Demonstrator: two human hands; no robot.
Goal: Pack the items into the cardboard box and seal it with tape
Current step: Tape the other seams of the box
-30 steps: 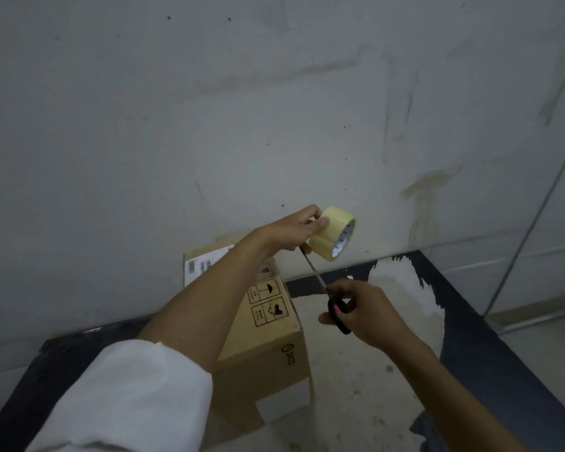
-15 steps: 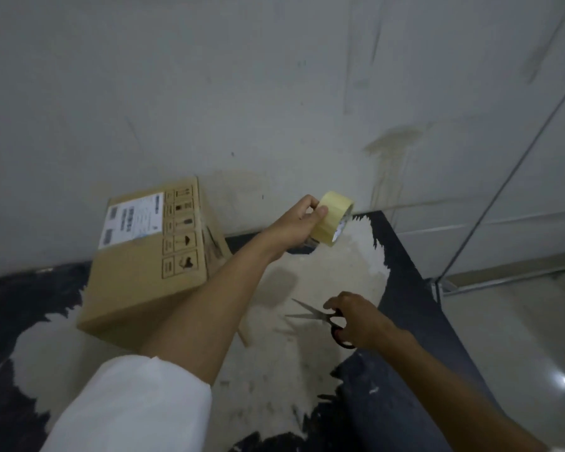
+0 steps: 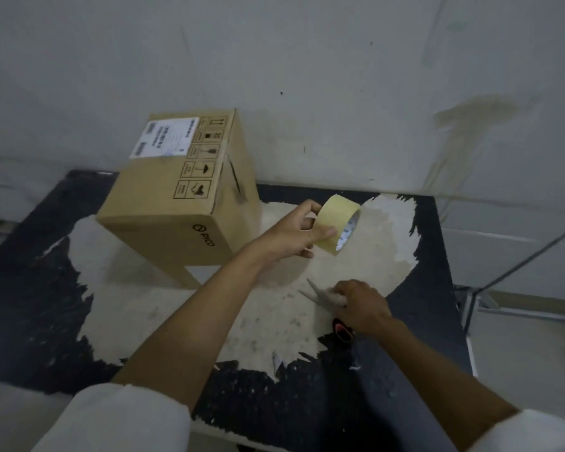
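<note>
Between the two hands lies a patch of worn, pale surface [image 3: 274, 308], its black coating peeled back to ragged edges all around. The left hand [image 3: 294, 234] is raised above it and grasps a roll of beige packing tape [image 3: 336, 225], thumb over the top of the roll and fingers curled under its lower edge, so the roll hangs tilted with its white core facing down and to the right. Nearer the person and a little to the right, the right hand [image 3: 361, 306] is low at the surface with its fingers curled over a pair of scissors [image 3: 323, 296]. The metal blades stick out past the knuckles, parted and pointing up and left toward the tape, while a black and red handle loop shows just beneath the hand. Whether the scissors rest on the surface or are lifted just clear of it cannot be told.

Beyond the left hand and off to its left stands the cardboard box [image 3: 177, 197], closed, close to the wall [image 3: 307, 60] behind it. Its upper face carries a white shipping label [image 3: 163, 140] and a column of printed handling symbols, and the word PICO is printed on the side toward the person. The box is near the left wrist but apart from both hands. Both forearms are bare, ending in white sleeves [image 3: 118, 419] at the bottom edge of the view.
</note>
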